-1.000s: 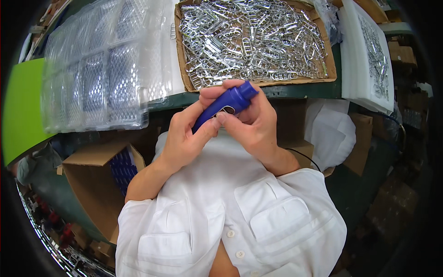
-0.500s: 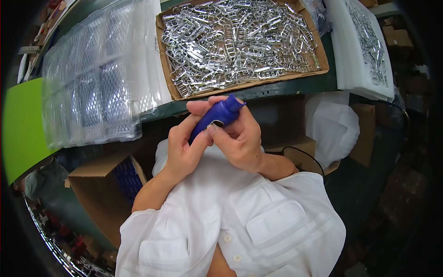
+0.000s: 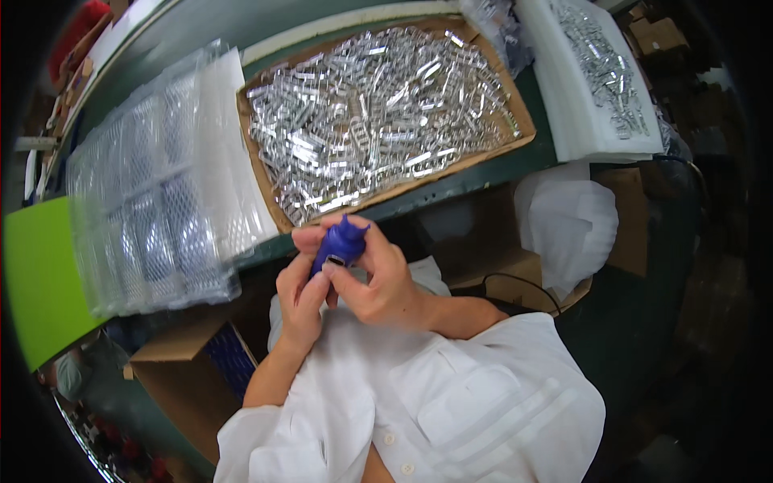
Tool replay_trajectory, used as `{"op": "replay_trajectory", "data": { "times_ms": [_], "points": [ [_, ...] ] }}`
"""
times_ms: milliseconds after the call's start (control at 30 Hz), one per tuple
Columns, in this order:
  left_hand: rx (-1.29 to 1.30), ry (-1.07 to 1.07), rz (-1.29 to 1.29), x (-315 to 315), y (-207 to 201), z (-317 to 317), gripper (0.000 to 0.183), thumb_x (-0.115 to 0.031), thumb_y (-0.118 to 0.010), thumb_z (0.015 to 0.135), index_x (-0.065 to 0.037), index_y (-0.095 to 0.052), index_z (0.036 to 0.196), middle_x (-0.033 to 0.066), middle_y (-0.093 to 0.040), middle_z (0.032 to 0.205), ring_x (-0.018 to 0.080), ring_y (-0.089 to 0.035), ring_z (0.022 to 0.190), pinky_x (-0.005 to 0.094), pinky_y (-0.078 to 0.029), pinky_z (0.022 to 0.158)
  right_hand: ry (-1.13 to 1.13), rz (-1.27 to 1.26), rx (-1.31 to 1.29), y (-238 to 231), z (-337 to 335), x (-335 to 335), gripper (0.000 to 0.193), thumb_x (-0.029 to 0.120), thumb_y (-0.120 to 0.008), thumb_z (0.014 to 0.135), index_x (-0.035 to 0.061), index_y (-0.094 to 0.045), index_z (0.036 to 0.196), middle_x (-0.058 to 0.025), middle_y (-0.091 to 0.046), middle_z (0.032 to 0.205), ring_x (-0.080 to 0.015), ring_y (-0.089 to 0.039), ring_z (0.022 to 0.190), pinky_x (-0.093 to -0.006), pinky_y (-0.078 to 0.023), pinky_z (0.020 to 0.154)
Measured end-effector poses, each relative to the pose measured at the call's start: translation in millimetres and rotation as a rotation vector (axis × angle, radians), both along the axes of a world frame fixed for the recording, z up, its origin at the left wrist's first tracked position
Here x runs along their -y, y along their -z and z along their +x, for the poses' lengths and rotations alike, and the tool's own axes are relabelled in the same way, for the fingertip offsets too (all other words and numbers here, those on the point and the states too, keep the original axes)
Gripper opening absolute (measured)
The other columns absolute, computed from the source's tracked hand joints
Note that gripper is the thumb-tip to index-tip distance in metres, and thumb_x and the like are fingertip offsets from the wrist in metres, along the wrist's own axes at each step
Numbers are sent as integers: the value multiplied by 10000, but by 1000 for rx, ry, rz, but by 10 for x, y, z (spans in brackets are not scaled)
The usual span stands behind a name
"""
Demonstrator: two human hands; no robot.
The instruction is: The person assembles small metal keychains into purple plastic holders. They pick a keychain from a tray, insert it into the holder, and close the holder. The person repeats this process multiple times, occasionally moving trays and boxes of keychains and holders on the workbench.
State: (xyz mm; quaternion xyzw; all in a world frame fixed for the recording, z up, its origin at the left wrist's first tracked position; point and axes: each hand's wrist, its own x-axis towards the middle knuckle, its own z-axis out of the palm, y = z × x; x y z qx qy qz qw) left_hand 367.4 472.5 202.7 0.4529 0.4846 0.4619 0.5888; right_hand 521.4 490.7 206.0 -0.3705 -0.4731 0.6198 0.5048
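Note:
A dark blue plastic piece [image 3: 343, 238], bottle-like with a narrow stepped end and a dark, silver-edged oval patch, is held in front of my chest; its exact kind does not show. My left hand [image 3: 300, 299] wraps round its lower part, thumb on the near side. From the other side, my right hand [image 3: 375, 283] grips the piece with its thumb by the oval patch. The narrow end points up and away from me. My fingers hide much of the far side.
Just beyond my hands, a shallow cardboard tray [image 3: 419, 179] of shiny metal clips [image 3: 378, 121] lies on the green bench. Clear plastic blister trays [image 3: 145, 193] are stacked at left. More clips lie on white foam [image 3: 555, 113] at right. Below is an open carton [image 3: 181, 378].
The whole view has shifted and tilted, so the bench sits lower in it. Both hands keep hold of the blue piece, which now stands more upright and appears further left.

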Motion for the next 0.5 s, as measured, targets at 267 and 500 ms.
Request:
{"op": "replay_trajectory", "data": {
  "times_ms": [267,500],
  "points": [
    [19,-11,-146,70,107,75,209,-81,-574,975,37,-686,1105,-4,-614,715,49,-541,586,225,-404,505,-26,-74,21,-13,28,45,431,-126,-488,969,-41,-403,1383,-232,-629,1345,-274,-645,1259,-387,-562,1035],
    [-497,-46,146,25,27,132,311,-111,-664,915,2,-673,1205,144,-712,826,195,-694,693,353,-562,678,83,-42,-104,184,-40,3,437,-141,-491,924,-27,-402,1336,-231,-646,1300,-261,-665,1207,-389,-535,1061]
  ]
}}
